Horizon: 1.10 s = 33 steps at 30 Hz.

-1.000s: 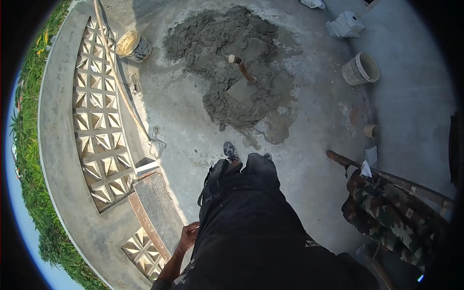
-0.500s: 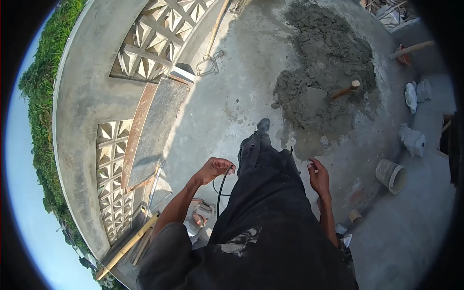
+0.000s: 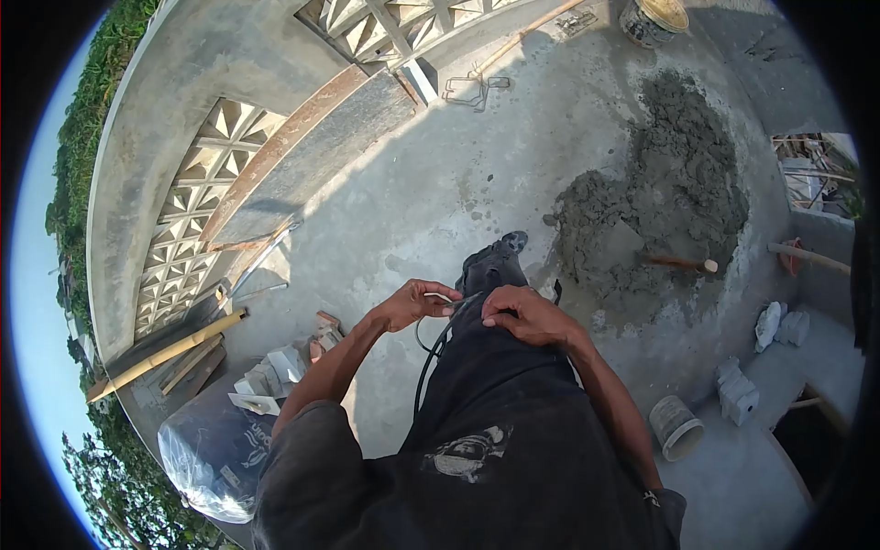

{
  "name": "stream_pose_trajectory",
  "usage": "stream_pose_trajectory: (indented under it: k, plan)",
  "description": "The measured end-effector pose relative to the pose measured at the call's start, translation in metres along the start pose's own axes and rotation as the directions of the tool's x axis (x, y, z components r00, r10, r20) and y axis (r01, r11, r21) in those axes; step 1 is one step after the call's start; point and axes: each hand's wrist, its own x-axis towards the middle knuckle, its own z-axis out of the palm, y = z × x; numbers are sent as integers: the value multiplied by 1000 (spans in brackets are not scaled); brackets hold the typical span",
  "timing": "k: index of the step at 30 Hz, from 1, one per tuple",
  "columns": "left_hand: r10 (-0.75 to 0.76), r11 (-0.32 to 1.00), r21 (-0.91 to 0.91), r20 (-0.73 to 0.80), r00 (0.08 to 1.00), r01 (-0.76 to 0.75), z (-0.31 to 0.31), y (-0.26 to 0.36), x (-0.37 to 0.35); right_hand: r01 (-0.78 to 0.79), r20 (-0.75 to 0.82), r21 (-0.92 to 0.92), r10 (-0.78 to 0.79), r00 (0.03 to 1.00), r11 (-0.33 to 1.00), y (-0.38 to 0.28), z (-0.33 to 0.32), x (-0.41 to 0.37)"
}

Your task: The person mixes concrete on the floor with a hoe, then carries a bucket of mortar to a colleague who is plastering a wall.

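Observation:
In front of my dark trousers (image 3: pixel 486 371), both hands are close together at thigh height. My left hand (image 3: pixel 406 305) pinches a thin black cable (image 3: pixel 422 383) between thumb and fingertips. The cable loops down from there beside my left leg, and its lower part goes out of sight by my clothing. Just to the right, my right hand (image 3: pixel 536 318) is closed with its fingertips pinched on the cable where it leaves the left fingers. The exact end of the cable is hidden by the fingers. A dark shoe (image 3: pixel 515 241) shows beyond my hands.
Wet mortar (image 3: pixel 678 192) lies ahead right, a wooden handle (image 3: pixel 678 263) sticking out. Buckets stand at right (image 3: pixel 676 431) and at the far end (image 3: pixel 653 23). A board (image 3: pixel 316 147) leans on the left wall. A floor opening (image 3: pixel 811 449) is at right.
My right hand has come in from the right side to meet the left hand at the cable. The view has turned, so the mortar appears further right.

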Motion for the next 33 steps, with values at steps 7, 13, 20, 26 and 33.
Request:
stream_pose_trajectory:
  k: [7, 13, 20, 26, 33]
  plan:
    - [8, 1000, -21, 151, 988, -5, 14, 12, 8, -213, -143, 213, 246, 959, 954, -11, -12, -5]
    - [105, 982, 158, 27, 994, -108, 43, 30, -1, -162, -97, 120, 174, 980, 980, -26, -38, 6]
    - [-193, 913, -341, 117, 974, 222, 44, 36, -13, -224, 80, 164, 213, 974, 961, -35, -40, 13]
    - [-4, 993, -115, 169, 986, 24, 34, 18, -17, -186, 50, 255, 179, 983, 949, -39, -41, 20]
    - [-73, 989, 132, 47, 996, 67, 36, 1, -1, -242, 103, 68, 235, 967, 968, -37, -31, 29]
